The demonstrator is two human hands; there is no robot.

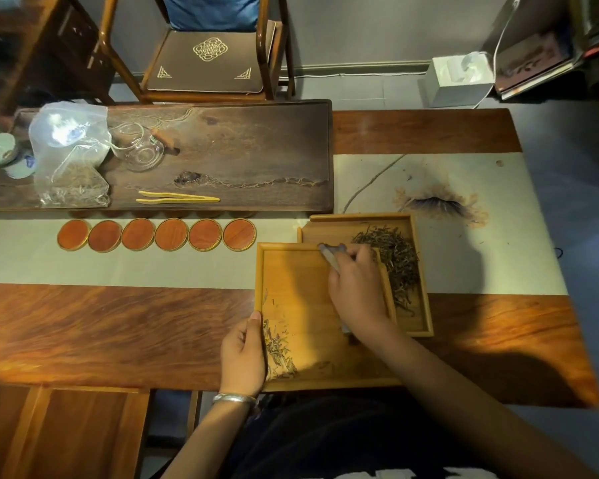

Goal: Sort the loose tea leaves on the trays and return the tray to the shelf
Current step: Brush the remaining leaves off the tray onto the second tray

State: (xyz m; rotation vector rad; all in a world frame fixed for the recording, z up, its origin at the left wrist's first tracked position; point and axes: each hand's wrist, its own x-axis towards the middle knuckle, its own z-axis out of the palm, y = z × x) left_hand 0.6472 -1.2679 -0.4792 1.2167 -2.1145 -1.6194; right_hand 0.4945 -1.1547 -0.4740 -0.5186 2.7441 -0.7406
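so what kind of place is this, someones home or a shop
Most likely a tea room or tea shop, though a home tea corner is possible. A long dark wooden tea tray holds a glass pitcher, six round wooden coasters line the table runner, and loose tea leaves lie on bamboo trays.

I have one view only, a wide-angle camera on the person's head, looking forward and steeply down. It sits close over the near edge of the wooden table (pixel 118 326), so the forearms enter from the bottom. Farther up it takes in the dark tea board (pixel 256 140), then a chair (pixel 204 63) and the floor beyond. Straight edges bow toward the corners.
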